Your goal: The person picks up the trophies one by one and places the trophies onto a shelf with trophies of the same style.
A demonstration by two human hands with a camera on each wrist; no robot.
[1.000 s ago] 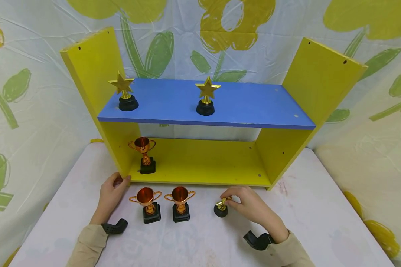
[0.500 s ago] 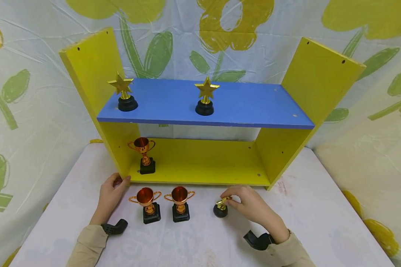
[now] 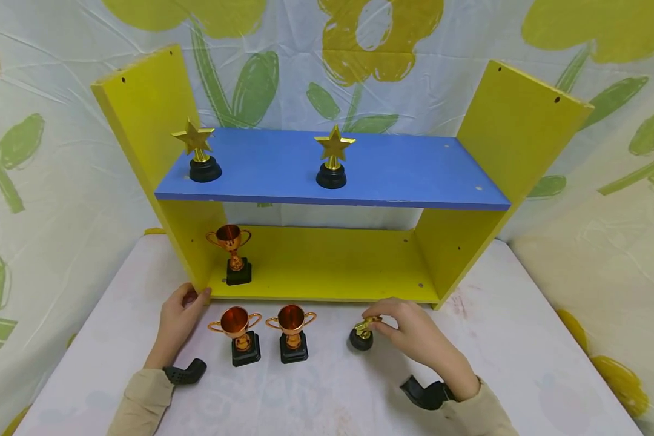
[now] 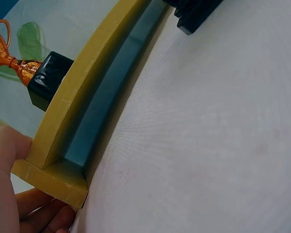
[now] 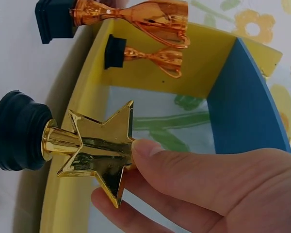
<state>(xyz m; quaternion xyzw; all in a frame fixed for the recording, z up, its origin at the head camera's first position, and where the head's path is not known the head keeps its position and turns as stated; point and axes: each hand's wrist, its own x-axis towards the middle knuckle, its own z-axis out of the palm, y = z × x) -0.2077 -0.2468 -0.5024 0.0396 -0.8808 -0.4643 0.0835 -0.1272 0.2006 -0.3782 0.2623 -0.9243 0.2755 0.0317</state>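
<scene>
My right hand pinches a gold star trophy by its star, thumb on one face and fingers behind. Its round black base is close to the tabletop; whether it touches, I cannot tell. At the shelf's lower left corner, my left hand grips the yellow end panel, the thumb on one side and curled fingers on the other. Two bronze cup trophies stand upright on the table between the hands. A third bronze cup stands on the shelf's lower board, at its left end.
On the blue upper board stand two more star trophies, one at the left and one near the middle. The yellow right side panel rises above that board. A flower-printed cloth hangs behind the shelf.
The right hand has moved the star trophy slightly toward the shelf and to the right. My left hand keeps its grip on the corner. The head view has shifted a little.
</scene>
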